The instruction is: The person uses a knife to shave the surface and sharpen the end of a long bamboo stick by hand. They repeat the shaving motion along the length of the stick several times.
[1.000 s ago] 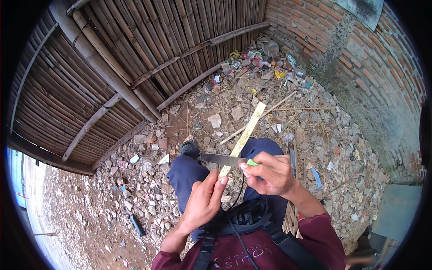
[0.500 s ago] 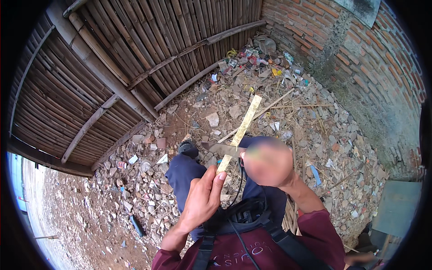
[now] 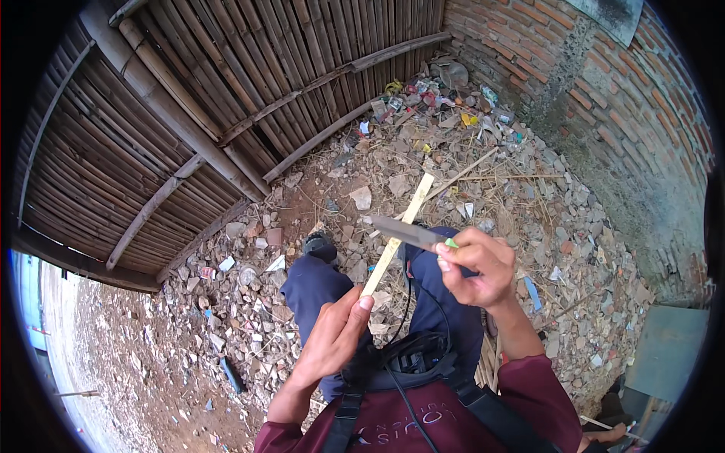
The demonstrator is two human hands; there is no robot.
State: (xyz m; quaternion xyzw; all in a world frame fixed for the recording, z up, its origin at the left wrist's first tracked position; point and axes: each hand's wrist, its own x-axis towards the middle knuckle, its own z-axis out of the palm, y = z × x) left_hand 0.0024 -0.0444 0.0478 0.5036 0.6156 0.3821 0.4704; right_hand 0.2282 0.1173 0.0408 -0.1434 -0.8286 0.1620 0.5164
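A flat, pale yellow strip of split bamboo slants up and away from my left hand, whose thumb and fingers pinch its lower end. My right hand is closed round the handle of a knife, and a bit of bright green shows at its grip. The knife's grey blade points left and lies across the strip at about its middle. Whether the edge bites into the bamboo cannot be made out. Both hands are above my knees, in dark blue trousers.
Stones, broken tile and litter cover the ground. A bamboo slat wall stands at the far left, a brick wall at the right. Thin sticks lie ahead. Another person's hand holds a thin stick at the lower right.
The knife has shifted right and a little farther up the bamboo strip, its blade now tilted. My right hand has moved right. The strip's far end has dropped slightly nearer.
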